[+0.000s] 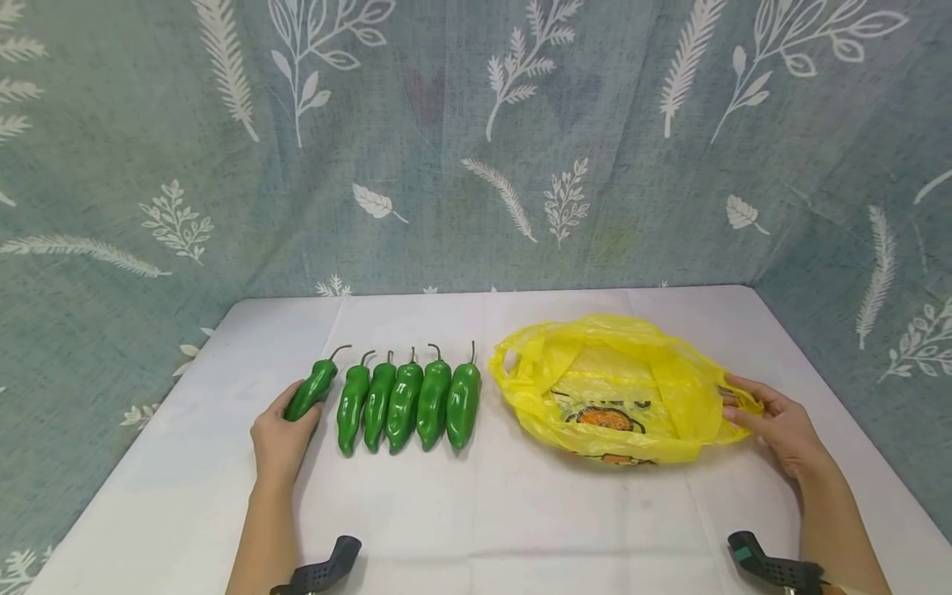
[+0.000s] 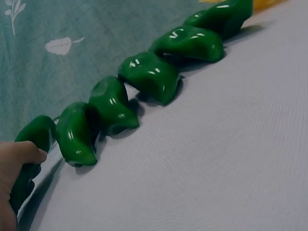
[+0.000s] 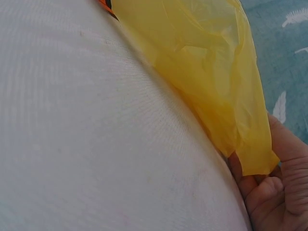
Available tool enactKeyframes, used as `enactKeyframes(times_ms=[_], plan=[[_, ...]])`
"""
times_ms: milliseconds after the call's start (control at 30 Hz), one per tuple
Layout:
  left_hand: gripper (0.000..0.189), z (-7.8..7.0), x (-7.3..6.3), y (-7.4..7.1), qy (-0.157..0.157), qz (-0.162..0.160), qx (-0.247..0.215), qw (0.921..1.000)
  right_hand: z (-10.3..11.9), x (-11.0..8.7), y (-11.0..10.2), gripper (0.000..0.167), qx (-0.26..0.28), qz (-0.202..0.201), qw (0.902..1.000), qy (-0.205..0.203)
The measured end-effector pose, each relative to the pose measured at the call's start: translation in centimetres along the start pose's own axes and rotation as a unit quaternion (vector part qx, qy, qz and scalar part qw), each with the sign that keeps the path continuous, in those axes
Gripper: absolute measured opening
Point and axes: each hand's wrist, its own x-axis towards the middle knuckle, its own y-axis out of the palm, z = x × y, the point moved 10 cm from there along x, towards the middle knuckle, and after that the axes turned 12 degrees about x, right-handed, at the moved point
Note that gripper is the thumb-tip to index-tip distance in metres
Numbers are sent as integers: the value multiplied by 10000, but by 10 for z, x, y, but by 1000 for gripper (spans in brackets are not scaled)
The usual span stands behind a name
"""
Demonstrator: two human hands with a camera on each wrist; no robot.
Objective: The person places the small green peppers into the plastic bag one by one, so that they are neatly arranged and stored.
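Head view: the left hand (image 1: 281, 438) curls its fingers round one green pepper (image 1: 316, 388); just right of them, five other peppers (image 1: 406, 405) lie in one row, perhaps for easy gripping. The right hand (image 1: 783, 426) pinches one yellow bag (image 1: 673, 384), spreading leftward from these fingers, apparently to steady it.

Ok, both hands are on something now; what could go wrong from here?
The left hand grips a glossy green pepper close beside the row of five others, so a sideways move might knock the nearest one. The right hand holds only one end of the thin-looking yellow bag, so a pull could drag it or collapse its mouth.
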Motion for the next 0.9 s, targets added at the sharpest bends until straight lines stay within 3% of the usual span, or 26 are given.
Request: enactKeyframes(times_ms=[400, 600, 900], plan=[[53, -18, -5, -3, 145, 323, -131, 9993, 3, -1, 0, 66, 223, 45, 9997, -115], [51, -36, -8, -4, 278, 412, -252, 9984, 6, -4, -4, 62, 555, 63, 9981, -262], [52, -64, -12, -1, 700, 778, -268, 9942, 3, -2, -2, 64, 359, 27, 9992, -167]])
